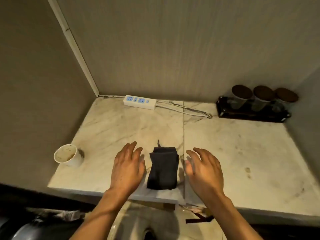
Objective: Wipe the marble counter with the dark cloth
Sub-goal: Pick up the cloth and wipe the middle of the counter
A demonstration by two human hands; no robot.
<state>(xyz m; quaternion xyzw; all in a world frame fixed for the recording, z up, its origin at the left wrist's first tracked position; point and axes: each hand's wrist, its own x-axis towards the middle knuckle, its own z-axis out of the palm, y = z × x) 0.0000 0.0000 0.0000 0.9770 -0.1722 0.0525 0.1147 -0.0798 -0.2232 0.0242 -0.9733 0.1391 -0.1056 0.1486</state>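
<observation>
Head view shows me the folded dark cloth lying on the marble counter, close to its front edge and just left of the seam between the two slabs. My left hand is just beside the cloth on its left, my right hand just beside it on its right. Both are spread wide, fingers loose, holding nothing; neither touches the cloth. Wiping has not begun, I judge: brownish spots show on the right slab toward its right edge, and the cloth is still folded.

Hazards from here, as I read them. A used paper cup stands at the left edge, with residue inside and a dark smear beside it; a broad leftward sweep could tip it or push it off. At the back edge, near the left corner, a white power strip lies with its cable trailing right to a hole in the counter. If the cloth is damp, which I cannot tell, running it over the sockets would be risky, and a snagged cable would drag the strip. In the back right corner a black tray carries three glass jars with dark lids; a hard stroke could knock it. The cloth sits near the front edge, so a careless pull might drop it.
</observation>
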